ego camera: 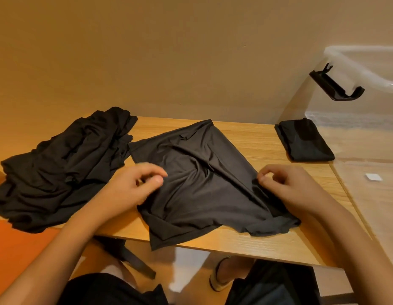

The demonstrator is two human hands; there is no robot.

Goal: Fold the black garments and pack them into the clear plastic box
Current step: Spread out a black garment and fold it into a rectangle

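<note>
The person's right hand point(286, 186) has its fingers curled in. Thumb and forefinger nip the right-hand edge of the spread garment point(197, 172), seemingly to keep that side taut for a fold. The left hand point(134, 186) hovers curled over the cloth's left part, thumb close to the fingertips. It is blurred, so it cannot be told whether fabric lies between them. The garment lies rumpled across the middle of the table point(257, 137), its near corner hanging over the near edge. To the left sits the pile of unfolded garments point(65, 164), within easy reach as the supply. At the far right the clear plastic box point(367, 139) appears open. One folded garment point(303, 142) is already inside against its left wall, probably to leave room for more.
</note>
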